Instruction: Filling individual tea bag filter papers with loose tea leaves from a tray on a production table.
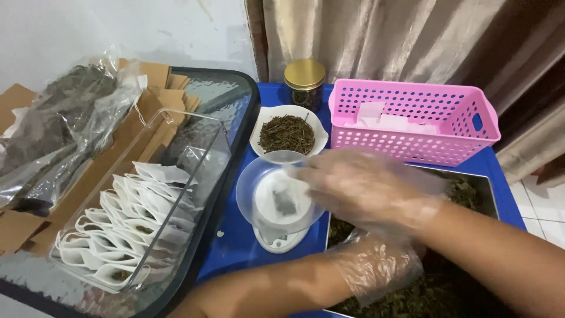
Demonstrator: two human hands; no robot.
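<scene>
— Two gloved hands are working here: is either holding anything?
— Hard to tell. The right hand (365, 188) is hovering, blurred, fingers loosely spread, over one clear bowl (276, 197) sitting on one white scale (279, 238). One small sachet (286, 202) is lying in that bowl.
— And the left hand (376, 268)?
— Reaching into one metal tray (488, 188) of dried leaves, grip hidden.
— Anything else?
— One pink basket (412, 121), one gold-lidded jar (304, 82), one white dish (288, 132) of leaves, all on the blue tabletop (235, 247).

Basket (412, 118) behind tray (479, 188); jar (304, 82) behind dish (288, 134); scale (279, 206) before dish.
</scene>
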